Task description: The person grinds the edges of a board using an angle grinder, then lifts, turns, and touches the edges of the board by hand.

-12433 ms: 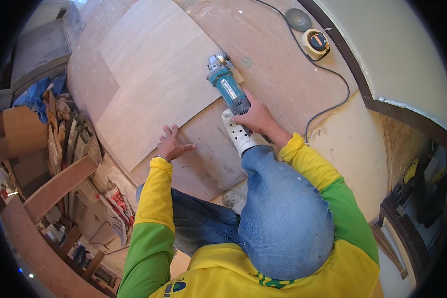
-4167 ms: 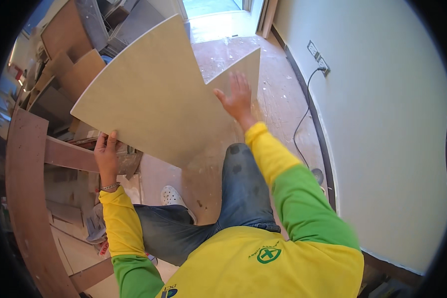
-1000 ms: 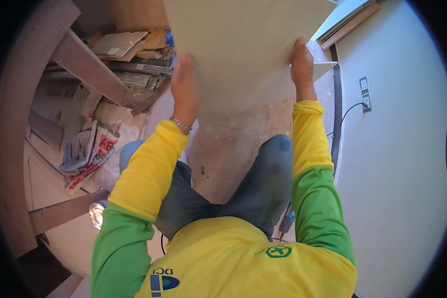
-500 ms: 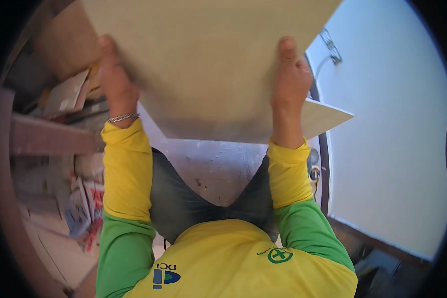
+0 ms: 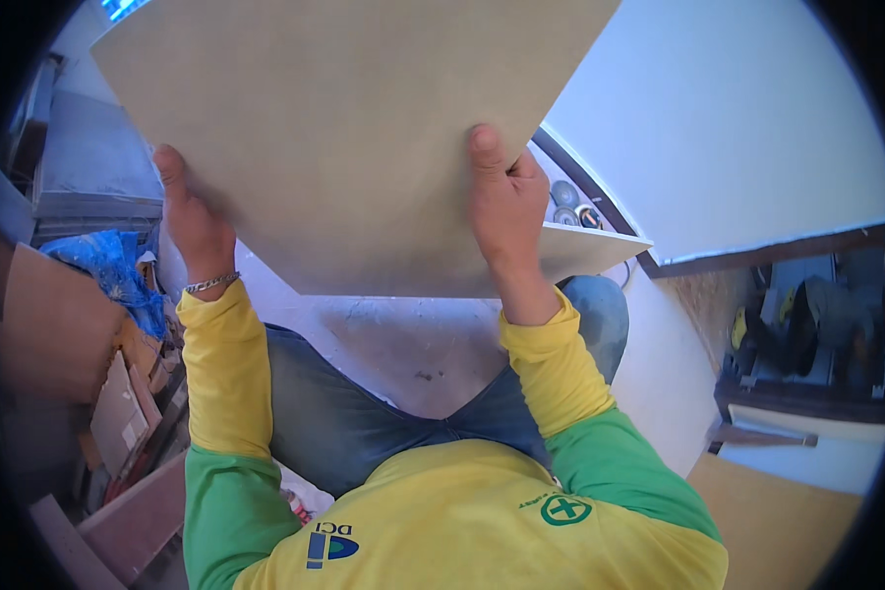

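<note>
A large, flat beige board (image 5: 334, 128) is raised in front of me, tilted, its top running out of view. My left hand (image 5: 202, 231) grips its left edge, thumb on the near face and fingers hidden behind. At the right edge my right hand (image 5: 508, 211) holds it the same way, thumb pressed flat on the face. Past my right wrist a pale panel corner (image 5: 590, 250) with a white edge sticks out; whether it joins the board I cannot tell.
Round cans or discs (image 5: 566, 202) lie beyond my right hand, beside a big white panel (image 5: 728, 128). To the left are a blue plastic sheet (image 5: 108, 275), stacked slabs (image 5: 93, 202) and board offcuts (image 5: 120, 418). Someone in dark clothes (image 5: 821, 320) appears at far right.
My view has swung, bringing the blue sheet and the dark-clothed figure into sight. Both hands and the board now appear further left and a little lower, with the grip kept.
</note>
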`<state>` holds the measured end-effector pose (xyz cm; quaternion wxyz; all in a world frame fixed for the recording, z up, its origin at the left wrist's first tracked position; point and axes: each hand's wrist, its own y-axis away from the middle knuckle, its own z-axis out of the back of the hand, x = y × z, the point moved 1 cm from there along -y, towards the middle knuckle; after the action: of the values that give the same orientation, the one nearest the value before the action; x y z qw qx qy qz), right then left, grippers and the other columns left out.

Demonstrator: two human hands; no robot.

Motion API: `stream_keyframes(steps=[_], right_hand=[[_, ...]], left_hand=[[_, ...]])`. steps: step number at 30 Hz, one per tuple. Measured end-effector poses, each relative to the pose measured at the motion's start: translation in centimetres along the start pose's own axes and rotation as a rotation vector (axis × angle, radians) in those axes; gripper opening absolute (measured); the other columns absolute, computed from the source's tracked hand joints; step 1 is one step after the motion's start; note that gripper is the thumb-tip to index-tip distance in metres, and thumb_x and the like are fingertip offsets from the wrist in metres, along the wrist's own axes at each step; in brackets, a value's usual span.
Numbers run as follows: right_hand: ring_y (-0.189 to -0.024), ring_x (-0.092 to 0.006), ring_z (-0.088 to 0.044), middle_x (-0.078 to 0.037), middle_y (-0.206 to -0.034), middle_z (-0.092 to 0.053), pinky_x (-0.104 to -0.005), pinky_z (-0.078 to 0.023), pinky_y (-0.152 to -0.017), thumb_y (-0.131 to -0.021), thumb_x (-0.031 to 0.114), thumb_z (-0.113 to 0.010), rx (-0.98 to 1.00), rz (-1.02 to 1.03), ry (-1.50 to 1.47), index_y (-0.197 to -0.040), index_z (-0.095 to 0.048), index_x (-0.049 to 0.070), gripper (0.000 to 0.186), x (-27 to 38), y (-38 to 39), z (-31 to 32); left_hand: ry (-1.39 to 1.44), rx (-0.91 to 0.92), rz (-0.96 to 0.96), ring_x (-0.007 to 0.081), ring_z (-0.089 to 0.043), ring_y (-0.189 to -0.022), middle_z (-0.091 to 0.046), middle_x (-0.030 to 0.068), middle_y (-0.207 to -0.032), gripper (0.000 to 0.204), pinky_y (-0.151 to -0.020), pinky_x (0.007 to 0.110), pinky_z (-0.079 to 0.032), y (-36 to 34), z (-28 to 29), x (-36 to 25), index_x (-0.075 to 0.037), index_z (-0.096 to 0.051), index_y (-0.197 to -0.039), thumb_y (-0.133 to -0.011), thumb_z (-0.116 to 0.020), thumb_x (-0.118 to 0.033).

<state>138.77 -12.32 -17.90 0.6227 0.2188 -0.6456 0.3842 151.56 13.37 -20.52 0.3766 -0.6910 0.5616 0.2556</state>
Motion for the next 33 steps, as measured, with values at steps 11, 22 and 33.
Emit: stream_keyframes(steps=[11,22,33], right_hand=[[-0.070,-0.0049,-0.046,0.006,-0.073,-0.055,-0.0221,-0.038,-0.061,-0.089,0.049,-0.068,-0.233,0.096,-0.007,-0.093,-0.067,0.000,0.049,0.2,4.5,3.4],[-0.058,-0.0031,-0.034,0.008,-0.066,-0.039,-0.0206,-0.027,-0.051,-0.090,0.056,-0.062,-0.549,0.239,0.199,-0.076,-0.054,0.008,0.050,3.1,5.6,7.0],[-0.070,-0.0092,-0.054,-0.001,-0.077,-0.063,-0.0272,-0.045,-0.062,-0.090,0.040,-0.069,-0.508,0.031,0.217,-0.091,-0.067,0.003,0.037,1.3,2.1,9.3]], left_hand=[[0.153,0.195,0.133,0.0212,-0.050,-0.123,-0.053,0.0072,-0.136,0.060,-0.105,0.034,-0.038,-0.8,-2.2,3.6,-0.003,-0.044,-0.139,-0.100,-0.045,-0.049],[0.283,0.316,0.132,0.0207,-0.051,-0.121,-0.054,0.0054,-0.133,0.060,-0.104,0.034,-0.038,-1.2,-9.3,7.3,-0.004,-0.047,-0.137,-0.098,-0.049,-0.050],[0.163,0.257,0.214,0.0176,-0.048,-0.123,-0.052,0.0018,-0.136,0.053,-0.107,0.033,-0.036,-2.8,-10.4,10.1,-0.009,-0.043,-0.141,-0.102,-0.043,-0.044]])
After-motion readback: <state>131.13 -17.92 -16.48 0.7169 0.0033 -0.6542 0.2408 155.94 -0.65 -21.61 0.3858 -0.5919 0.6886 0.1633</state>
